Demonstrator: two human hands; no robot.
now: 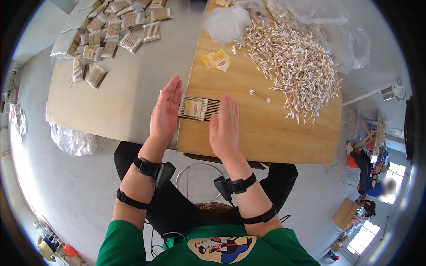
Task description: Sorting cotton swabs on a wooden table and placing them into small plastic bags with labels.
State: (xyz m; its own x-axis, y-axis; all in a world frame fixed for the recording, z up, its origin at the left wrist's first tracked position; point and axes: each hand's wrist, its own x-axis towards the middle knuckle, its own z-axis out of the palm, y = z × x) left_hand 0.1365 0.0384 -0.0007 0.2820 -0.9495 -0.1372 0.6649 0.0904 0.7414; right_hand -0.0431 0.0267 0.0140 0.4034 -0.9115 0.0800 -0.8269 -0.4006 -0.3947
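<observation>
A flat layer of cotton swabs lies side by side at the left edge of the wooden board, with a small yellow and white label card on top of it. My left hand stands on edge along the layer's left end, fingers stretched out straight. At the other end is my right hand, its fingers extended and slightly blurred, covering part of the swabs' right side. Neither hand has its fingers wrapped round anything. A couple of loose swabs lie to the right of my right hand.
A large heap of loose swabs covers the board's far right, beside clear plastic bags. More label cards lie beyond my hands. Several bagged swab packs cover the grey table's far left. Another person is at the far right.
</observation>
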